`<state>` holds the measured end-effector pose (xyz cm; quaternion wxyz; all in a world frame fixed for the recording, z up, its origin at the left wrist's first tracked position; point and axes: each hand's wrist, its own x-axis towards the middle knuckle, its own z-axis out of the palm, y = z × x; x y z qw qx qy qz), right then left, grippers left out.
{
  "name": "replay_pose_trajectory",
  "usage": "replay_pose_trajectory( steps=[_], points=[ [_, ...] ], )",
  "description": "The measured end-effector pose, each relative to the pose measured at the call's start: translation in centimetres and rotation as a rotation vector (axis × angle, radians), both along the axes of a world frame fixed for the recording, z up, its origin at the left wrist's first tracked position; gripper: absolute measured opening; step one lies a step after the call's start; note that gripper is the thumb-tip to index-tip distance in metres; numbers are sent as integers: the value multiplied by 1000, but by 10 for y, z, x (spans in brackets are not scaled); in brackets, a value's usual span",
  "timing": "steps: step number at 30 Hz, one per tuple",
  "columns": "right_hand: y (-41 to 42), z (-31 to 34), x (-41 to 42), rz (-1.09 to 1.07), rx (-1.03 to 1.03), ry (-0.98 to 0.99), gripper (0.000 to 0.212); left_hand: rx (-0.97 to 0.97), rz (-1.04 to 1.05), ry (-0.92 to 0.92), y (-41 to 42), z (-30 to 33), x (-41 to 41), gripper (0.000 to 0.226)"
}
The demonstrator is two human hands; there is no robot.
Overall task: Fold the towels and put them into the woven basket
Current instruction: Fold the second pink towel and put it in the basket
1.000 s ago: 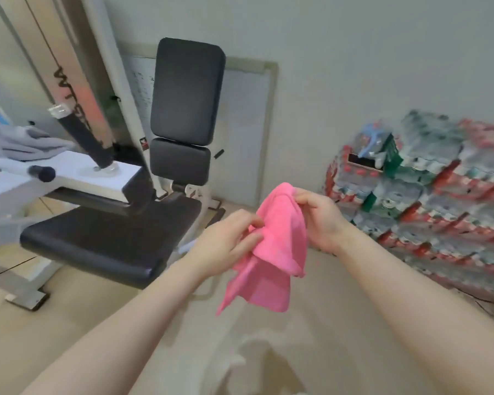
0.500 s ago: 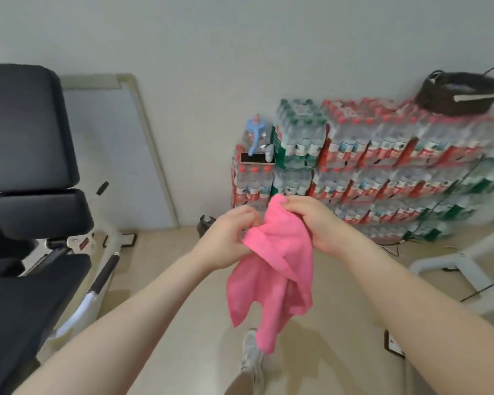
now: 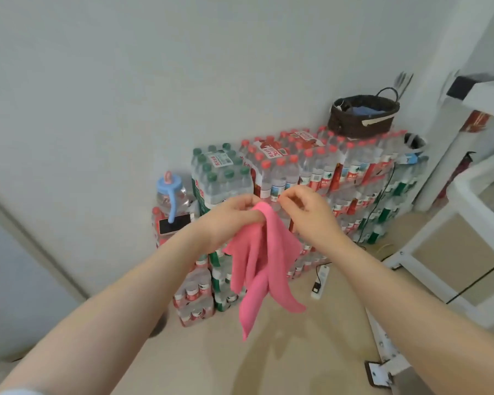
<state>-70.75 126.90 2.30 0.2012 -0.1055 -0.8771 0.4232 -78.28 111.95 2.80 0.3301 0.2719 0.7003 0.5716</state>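
— Hanging from the left hand (image 3: 231, 216), is that the pink towel (image 3: 261, 260)?

— Yes. Its fingers are curled round the top corner of the cloth, and the rest droops in loose folds in mid-air, above the floor.

— And the right hand (image 3: 304, 213)?

— Just beside the towel's top, fingers bent, thumb and forefinger close together. Whether they pinch any cloth, I cannot tell.

— Where is the woven basket (image 3: 364, 116)?

— Up on the stacked packs of water bottles (image 3: 311, 172) against the wall, well apart from the hands, with some blue cloth inside. A phone (image 3: 174, 223) lies on a lower pack at the left.
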Motion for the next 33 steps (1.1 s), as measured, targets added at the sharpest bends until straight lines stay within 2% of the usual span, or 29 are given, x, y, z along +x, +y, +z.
replay_pose_trajectory(
  steps=[2,4,6,9,12,16,19,21,23,25,26,27,28,29,31,33],
  points=[
    [8,-2,-11,61,-120,-1,15,49,81,-48,19,-4,-23,9],
    [22,-11,-26,111,-138,-92,4,98,89,-98,37,-5,-43,13],
    [39,-20,-47,127,-128,-179,18,144,64,-152,55,-5,-61,20],
    [66,-31,-78,121,-218,-236,19,186,20,-167,78,-6,-85,24],
    [97,-36,-113,165,-248,-216,17,231,-42,-151,100,-9,-121,24],
    [143,-36,-166,246,-302,-125,13,253,-228,-132,133,-12,-176,46],
    [187,-28,-209,122,-358,-47,16,239,-200,-129,157,-12,-215,38],
    [223,-21,-236,115,-297,-109,17,187,-78,-55,167,-13,-245,24],
    [258,-10,-262,323,-222,-354,14,92,-13,30,171,-17,-280,12],
    [289,1,-288,524,-310,-678,4,-151,-88,123,173,-17,-311,18],
    [304,6,-302,581,-340,-809,6,-302,-150,150,174,-16,-325,11],
    [316,11,-317,617,-348,-900,10,-418,-208,151,174,-14,-336,3],
    [326,14,-332,631,-333,-941,11,-478,-221,156,174,-13,-348,10],
    [334,18,-349,622,-331,-946,10,-493,-171,157,174,-11,-359,12],
    [344,20,-385,544,-215,-825,10,-490,54,268,177,-11,-385,11],
    [345,11,-427,414,62,-588,7,-593,328,565,183,-16,-413,9]
  ],
)
